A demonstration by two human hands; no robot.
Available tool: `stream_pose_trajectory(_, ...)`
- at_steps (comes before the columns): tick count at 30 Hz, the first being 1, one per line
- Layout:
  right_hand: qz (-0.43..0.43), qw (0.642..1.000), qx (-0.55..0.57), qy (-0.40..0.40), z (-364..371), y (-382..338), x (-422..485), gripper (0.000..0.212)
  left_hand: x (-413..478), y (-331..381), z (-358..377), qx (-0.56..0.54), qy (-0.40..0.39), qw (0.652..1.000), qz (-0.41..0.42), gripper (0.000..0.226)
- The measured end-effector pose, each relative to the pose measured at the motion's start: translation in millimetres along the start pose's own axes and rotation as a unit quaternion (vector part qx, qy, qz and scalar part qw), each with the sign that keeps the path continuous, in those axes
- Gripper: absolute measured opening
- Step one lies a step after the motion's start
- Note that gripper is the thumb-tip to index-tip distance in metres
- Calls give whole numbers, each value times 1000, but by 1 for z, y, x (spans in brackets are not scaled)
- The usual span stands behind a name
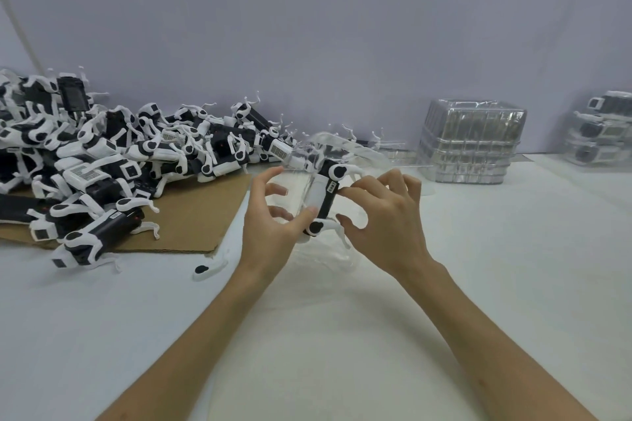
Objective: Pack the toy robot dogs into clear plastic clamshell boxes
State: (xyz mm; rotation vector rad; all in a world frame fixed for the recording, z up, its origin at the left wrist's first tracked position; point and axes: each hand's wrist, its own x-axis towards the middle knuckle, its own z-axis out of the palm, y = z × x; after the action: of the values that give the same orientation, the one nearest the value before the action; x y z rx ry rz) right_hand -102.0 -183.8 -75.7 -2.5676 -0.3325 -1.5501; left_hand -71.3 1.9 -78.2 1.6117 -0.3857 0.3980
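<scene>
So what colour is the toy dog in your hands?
Black and white, with white legs; the head view shows the toy dog best.

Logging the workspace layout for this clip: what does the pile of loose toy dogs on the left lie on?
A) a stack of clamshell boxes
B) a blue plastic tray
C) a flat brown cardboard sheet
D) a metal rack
C: the pile of toy robot dogs lies on a brown cardboard sheet spread flat on the white table, with a bare corner of the sheet showing near the left hand.
</scene>
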Motion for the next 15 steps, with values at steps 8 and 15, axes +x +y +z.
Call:
stream_pose_trajectory(8,-15,1000,18,15,3,2,-2,31,-3,4,3,46,39,998,18,67)
stream_pose_trajectory(15,20,998,40,45,3,-4,1,28,-3,5,1,-8,29,1000,-3,64)
